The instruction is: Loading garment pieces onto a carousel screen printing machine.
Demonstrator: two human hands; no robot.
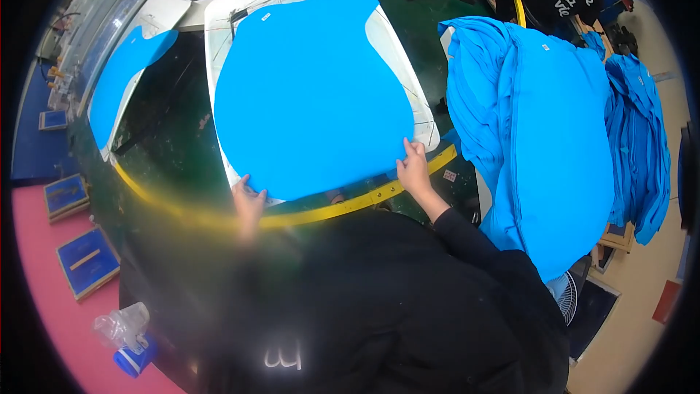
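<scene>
A bright blue cut fabric panel [313,95], shaped like a garment piece, lies flat on a white board [425,133]. My left hand [249,209] pinches the panel's near left corner between thumb and fingers. At the near right corner, my right hand [415,172] grips the edge in the same way. Between my hands the near edge runs nearly straight, just beyond a curved yellow rail [328,211]. A small white label [265,17] shows near the panel's far left edge.
To the right hangs a thick stack of blue fabric panels [558,138], with another blue pile [638,146] behind it. Another board at left carries a blue panel [120,76]. A fan [567,296] stands low at right; blue framed blocks [87,261] lie on the pink floor.
</scene>
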